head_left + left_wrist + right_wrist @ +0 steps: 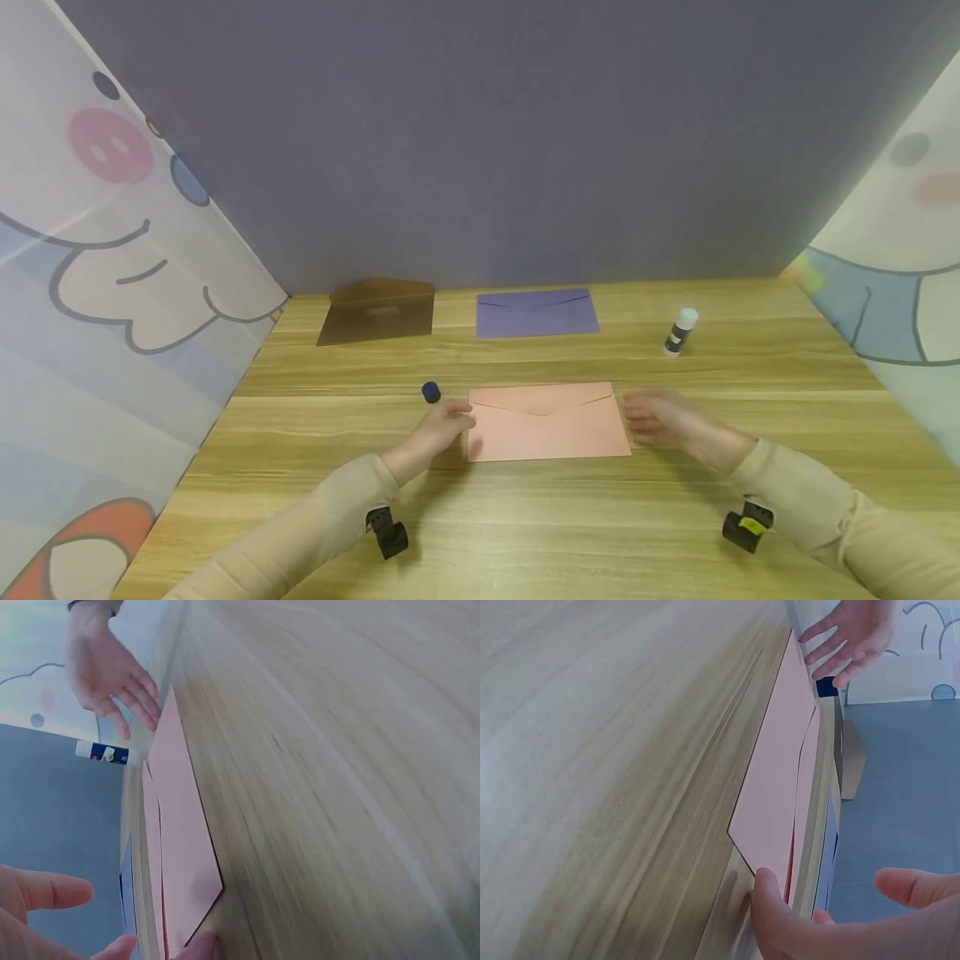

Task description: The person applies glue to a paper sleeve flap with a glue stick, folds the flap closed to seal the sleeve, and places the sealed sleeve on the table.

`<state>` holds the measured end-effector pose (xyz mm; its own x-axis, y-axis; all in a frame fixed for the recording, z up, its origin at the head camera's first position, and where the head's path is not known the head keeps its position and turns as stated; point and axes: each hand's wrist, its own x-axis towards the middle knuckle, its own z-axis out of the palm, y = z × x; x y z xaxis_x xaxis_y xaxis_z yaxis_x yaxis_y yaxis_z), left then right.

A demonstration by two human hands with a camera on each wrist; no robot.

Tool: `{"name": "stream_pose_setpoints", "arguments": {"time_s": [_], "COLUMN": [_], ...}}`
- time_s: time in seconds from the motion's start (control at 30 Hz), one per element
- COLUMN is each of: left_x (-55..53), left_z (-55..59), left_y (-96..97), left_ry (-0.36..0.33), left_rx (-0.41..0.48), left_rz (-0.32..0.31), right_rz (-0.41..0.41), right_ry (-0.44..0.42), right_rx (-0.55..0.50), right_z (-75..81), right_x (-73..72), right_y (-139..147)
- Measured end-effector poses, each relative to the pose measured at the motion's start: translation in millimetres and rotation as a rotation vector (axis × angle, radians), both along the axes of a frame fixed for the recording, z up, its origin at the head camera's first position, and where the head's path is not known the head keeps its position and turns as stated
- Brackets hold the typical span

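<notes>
A pink envelope (549, 433) lies flat on the wooden table, its pointed flap folded down along the far edge. At its left end is my left hand (441, 428), fingers relaxed and holding nothing. My right hand (667, 423) is beside the right end, its fingers loosely extended and likewise holding nothing. In the right wrist view, fingertips (765, 889) come close to the envelope's corner; I cannot tell whether they touch it. A small dark blue cap (431, 392) sits on the table just beyond my left hand.
Toward the back stand a brown envelope (378, 321) with its flap raised and a purple envelope (537, 317) with its flap down. A white-capped glue stick (680, 332) is at the back right. A grey panel (510, 150) rises behind the table, with cartoon-printed sheets at both sides.
</notes>
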<state>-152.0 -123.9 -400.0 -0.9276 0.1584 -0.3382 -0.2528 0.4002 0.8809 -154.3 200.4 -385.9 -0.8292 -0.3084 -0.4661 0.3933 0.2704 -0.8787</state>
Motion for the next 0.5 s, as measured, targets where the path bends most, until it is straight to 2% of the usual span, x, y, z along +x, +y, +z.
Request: {"name": "stream_pose_setpoints", "arguments": {"time_s": [0.07, 0.23, 0.33, 0.5], "left_x": [-0.1, -2.3, -3.4, -3.9], "left_z": [0.1, -2.4, -4.7, -6.3], "left_y": [-0.4, -0.3, 0.7, 2.0], "left_ry": [-0.044, -0.173, -0.198, -0.202], "left_rx": [0.045, 0.19, 0.232, 0.222], "left_rz": [0.024, 0.14, 0.172, 0.177], "right_rz": [-0.003, -0.021, -0.042, -0.107], "right_ry": [-0.013, -0.041, -0.059, -0.105], "right_rx": [-0.003, -0.014, -0.026, -0.074], "right_z": [0.0, -0.5, -0.5, -1.5], "right_x": [0.3, -0.1, -0.5, -1.8], "right_y": [-0.5, -5.5, -8.4, -9.6]}}
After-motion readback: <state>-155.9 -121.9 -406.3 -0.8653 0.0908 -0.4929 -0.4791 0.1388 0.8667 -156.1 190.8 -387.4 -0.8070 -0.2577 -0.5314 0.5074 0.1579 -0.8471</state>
